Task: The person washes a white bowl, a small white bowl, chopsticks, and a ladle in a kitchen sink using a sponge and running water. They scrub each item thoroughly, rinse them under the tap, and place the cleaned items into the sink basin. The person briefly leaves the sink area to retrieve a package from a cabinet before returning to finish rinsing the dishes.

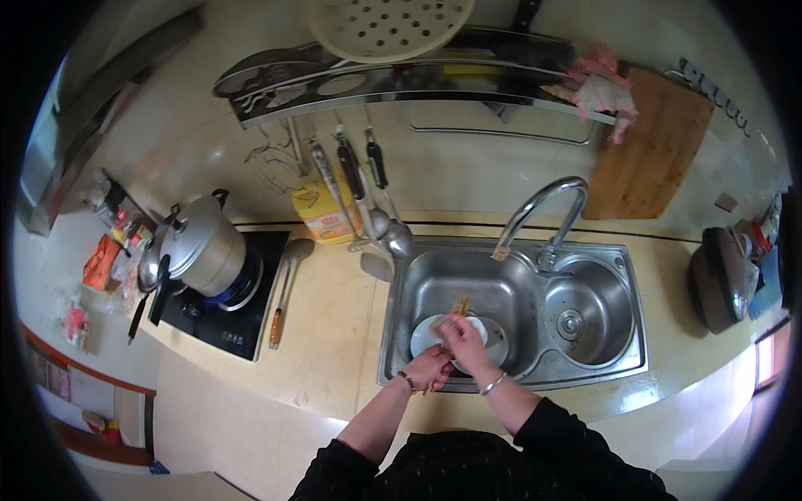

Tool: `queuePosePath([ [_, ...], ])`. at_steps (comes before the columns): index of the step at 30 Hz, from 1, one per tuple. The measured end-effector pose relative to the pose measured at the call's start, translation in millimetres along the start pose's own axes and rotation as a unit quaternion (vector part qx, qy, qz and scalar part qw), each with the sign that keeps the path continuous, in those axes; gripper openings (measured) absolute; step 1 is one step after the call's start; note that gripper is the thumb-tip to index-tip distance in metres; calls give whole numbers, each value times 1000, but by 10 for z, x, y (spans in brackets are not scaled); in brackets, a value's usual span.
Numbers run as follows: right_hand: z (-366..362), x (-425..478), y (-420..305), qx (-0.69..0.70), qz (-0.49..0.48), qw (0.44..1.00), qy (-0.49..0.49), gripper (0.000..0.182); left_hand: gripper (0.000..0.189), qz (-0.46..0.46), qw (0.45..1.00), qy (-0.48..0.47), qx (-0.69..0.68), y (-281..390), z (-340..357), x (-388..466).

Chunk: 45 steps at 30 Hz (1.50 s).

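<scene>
Over the near part of the large stainless steel sink basin (470,275), my left hand (430,368) is closed around the lower part of a bundle of chopsticks. My right hand (462,340) is wrapped about the same wooden chopsticks (462,304) a little higher, close against the left; it looks slightly blurred. The chopstick tips stick out beyond the right hand, and some ends show below the left. Beneath both hands lie white bowls or plates (421,335), partly hidden. The curved chrome faucet (539,199) arches behind the hands, and no water is seen running from it.
A round smaller basin (590,313) adjoins on the right. Left of the sink, a spatula with a wooden handle (276,322) lies beside the cooktop (241,338), which bears a large steamer pot (210,250). Ladles (397,239) hang behind. A wooden cutting board (651,147) leans at the right.
</scene>
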State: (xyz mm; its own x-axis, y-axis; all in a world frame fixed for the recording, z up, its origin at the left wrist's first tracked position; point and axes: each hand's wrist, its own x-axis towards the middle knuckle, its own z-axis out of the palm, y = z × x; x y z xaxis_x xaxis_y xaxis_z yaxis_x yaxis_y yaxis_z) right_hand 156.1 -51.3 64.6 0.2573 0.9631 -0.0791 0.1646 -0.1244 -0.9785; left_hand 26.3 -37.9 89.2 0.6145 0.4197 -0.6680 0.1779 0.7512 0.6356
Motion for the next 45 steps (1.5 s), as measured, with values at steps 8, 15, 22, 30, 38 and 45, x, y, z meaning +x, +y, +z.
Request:
queuePosePath([
  [8, -366, 462, 240, 95, 42, 992, 66, 30, 14, 9, 999, -10, 30, 16, 84, 145],
  [15, -264, 449, 394, 182, 70, 979, 54, 15, 15, 3, 993, -40, 115, 26, 22, 293],
  [22, -856, 929, 554, 340, 120, 927, 107, 18, 18, 28, 997, -1, 65, -12, -92, 126],
  [30, -287, 337, 358, 269, 141, 952, -41, 21, 14, 14, 991, -80, 104, 42, -56, 342],
  [38, -579, 613, 521, 351, 94, 928, 82, 22, 26, 28, 997, 35, -62, -164, -135, 189],
  [45, -148, 107, 317, 267, 93, 958, 42, 26, 30, 73, 991, 75, -89, -293, -71, 303],
])
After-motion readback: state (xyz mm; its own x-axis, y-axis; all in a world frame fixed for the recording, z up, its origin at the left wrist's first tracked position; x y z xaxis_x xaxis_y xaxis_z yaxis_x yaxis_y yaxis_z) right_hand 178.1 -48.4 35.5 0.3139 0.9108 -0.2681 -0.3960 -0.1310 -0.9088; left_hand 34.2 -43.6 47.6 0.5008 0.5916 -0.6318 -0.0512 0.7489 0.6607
